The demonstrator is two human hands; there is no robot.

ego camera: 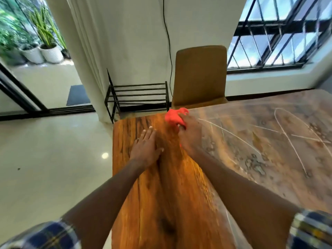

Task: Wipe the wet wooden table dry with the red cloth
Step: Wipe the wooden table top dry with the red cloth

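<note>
Through my head camera, no writing is showing anywhere. My right hand [188, 133] is gripping the bunched cloth [175, 116] at the table's [143, 203] far edge, mid-frame, fingers curled over it. My left hand [146, 150] is lying flat, fingers together. Motion blur is smearing the wet sheen at right.

Single head view, looking forward and down, close over wooden table [179, 194]

Red cloth [175, 117], orange-brown grained table [179, 186], blue plaid sleeves [53, 236], mustard chair [200, 74].
</note>
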